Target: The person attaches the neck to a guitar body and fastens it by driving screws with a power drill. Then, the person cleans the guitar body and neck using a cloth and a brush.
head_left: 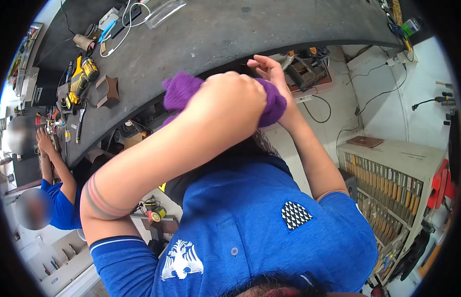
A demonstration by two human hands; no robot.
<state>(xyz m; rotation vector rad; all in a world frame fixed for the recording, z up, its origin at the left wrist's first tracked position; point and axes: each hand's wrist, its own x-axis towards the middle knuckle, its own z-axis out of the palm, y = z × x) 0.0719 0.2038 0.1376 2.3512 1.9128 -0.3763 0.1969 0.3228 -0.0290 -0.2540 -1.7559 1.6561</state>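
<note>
Where two bare hands meet, one purple cloth (183,91), bunched, before the near edge of one dark workbench (240,30).
While the left hand (233,95), one, is curled closed over the cloth, the right hand (271,73), one, stands partly open on its far side, fingers loosely bent and extending past it; its palm contact is hidden. On the bench, left: one yellow-and-black cordless drill (83,78), one curved brown block (108,92) just beside it; one co-worker (65,203) farther left.

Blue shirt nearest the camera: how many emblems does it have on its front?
2: a white winged emblem near the left sleeve, and a black-and-white shield patch toward the right sleeve. Others may be hidden.
</note>
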